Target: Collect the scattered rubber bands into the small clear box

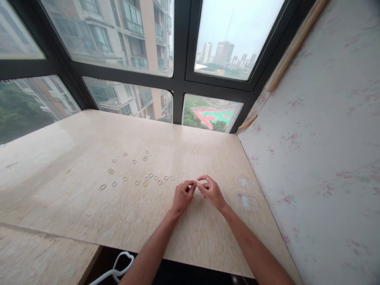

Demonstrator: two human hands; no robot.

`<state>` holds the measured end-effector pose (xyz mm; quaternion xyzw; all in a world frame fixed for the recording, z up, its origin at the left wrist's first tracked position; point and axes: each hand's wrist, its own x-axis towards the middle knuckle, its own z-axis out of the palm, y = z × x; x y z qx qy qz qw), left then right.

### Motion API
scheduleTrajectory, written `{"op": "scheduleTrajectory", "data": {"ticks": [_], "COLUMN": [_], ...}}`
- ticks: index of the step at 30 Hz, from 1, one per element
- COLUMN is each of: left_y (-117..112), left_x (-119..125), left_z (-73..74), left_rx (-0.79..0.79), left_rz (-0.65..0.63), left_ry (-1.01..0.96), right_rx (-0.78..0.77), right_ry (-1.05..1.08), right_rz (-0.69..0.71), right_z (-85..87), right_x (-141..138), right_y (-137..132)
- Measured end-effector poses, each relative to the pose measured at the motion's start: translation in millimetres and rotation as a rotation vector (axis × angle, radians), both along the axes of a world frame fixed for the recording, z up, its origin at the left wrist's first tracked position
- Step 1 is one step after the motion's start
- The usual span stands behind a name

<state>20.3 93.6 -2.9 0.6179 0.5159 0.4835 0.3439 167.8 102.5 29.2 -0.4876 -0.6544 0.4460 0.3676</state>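
Note:
My left hand and my right hand meet above the beige marble-patterned table, fingertips pinched together on a small thin thing between them, too small to name. Several small rings lie scattered on the table to the left of my hands, apart from them. The nearest rings lie a short way up and left of my left hand.
A clear plastic container and its clear lid lie at the table's right edge beside the flowered wall. Large windows run behind the table. A white cord hangs below the front edge.

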Motion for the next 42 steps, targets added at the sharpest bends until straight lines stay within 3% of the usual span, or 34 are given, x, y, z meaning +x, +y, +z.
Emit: {"op": "scheduleTrajectory", "data": {"ticks": [7, 16, 27, 34, 42], "left_y": [2, 1, 0, 2, -1], "left_x": [0, 1, 0, -3, -3], "left_z": [2.3, 0.8, 3.3, 2.6, 2.7], "left_rx": [-0.047, 0.012, 0.068, -0.044, 0.059], "left_rz": [-0.071, -0.084, -0.157, -0.069, -0.256], "left_ry": [0.101, 0.214, 0.185, 0.073, 0.236], "right_rx": [0.24, 0.303, 0.255, 0.173, 0.137], "right_ry": [-0.266, -0.317, -0.262, -0.204, -0.165], "right_rz": [-0.025, -0.045, -0.078, -0.144, -0.132], "right_z": [-7.4, -13.0, -18.6, -23.4, -20.9], "right_x": [9, 14, 19, 35, 35], "right_y": [-3, -2, -6, -19, -35]}}
